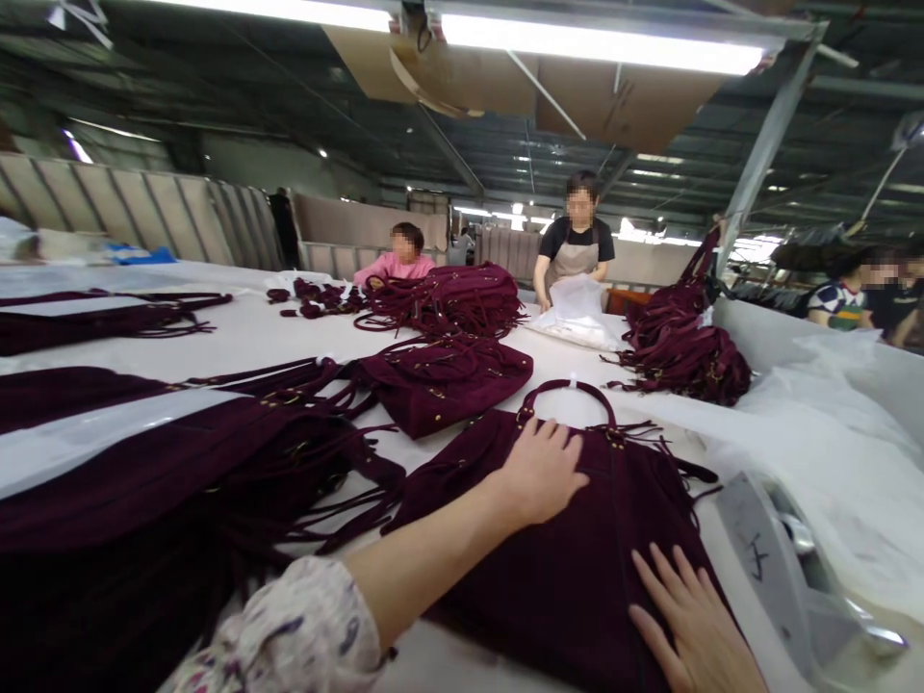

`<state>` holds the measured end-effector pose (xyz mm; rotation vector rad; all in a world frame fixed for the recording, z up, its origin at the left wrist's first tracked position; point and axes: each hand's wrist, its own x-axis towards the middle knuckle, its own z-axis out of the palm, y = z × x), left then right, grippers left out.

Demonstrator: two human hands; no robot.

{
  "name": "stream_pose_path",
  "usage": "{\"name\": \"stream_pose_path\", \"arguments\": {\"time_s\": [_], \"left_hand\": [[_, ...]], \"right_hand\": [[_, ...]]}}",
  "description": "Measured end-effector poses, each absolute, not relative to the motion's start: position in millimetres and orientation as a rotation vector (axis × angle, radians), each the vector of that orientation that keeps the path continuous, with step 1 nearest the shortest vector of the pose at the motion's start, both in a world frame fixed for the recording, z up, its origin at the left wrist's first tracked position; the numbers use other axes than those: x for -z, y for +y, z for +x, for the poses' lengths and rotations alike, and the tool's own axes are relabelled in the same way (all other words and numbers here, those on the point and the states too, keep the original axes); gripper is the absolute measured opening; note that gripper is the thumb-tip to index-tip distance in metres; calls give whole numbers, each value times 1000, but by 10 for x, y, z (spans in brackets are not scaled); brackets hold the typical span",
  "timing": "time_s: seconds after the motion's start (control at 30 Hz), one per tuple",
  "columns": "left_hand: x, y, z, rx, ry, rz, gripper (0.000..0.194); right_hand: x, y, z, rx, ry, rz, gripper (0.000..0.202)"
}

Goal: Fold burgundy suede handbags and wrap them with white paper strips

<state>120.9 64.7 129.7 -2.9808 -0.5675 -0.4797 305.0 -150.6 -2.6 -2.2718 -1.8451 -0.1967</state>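
A dark maroon handbag [563, 568] lies flat on the white table before me, its looped handle [577, 387] pointing away. Across its upper part rests my left hand [543, 470], palm down with the fingers stretched out just below the handle. On the lower right of the same bag my right hand [685, 616] lies flat, fingers spread. Neither hand grips anything. Thin fringe strips and a strap end [697, 472] stick out at the bag's far right side.
Stacked maroon bags [166, 472] fill the left, with another bag [448, 380] beyond mine. A grey dispenser-like device [783, 568] and clear plastic sheeting [830, 452] lie right. More bags [685, 346] are heaped behind. Across the table, one person [576, 245] handles a plastic bag; another [400, 260] leans over bags.
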Motion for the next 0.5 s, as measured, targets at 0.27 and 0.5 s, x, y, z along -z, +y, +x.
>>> {"name": "stream_pose_path", "arguments": {"time_s": [0.27, 0.5], "left_hand": [[-580, 618, 958, 597, -261, -3151, 31], [-915, 347, 1351, -114, -336, -3022, 30]], "right_hand": [[124, -1430, 3120, 207, -1901, -2275, 58], [166, -1388, 3152, 89, -1905, -2293, 55]]}}
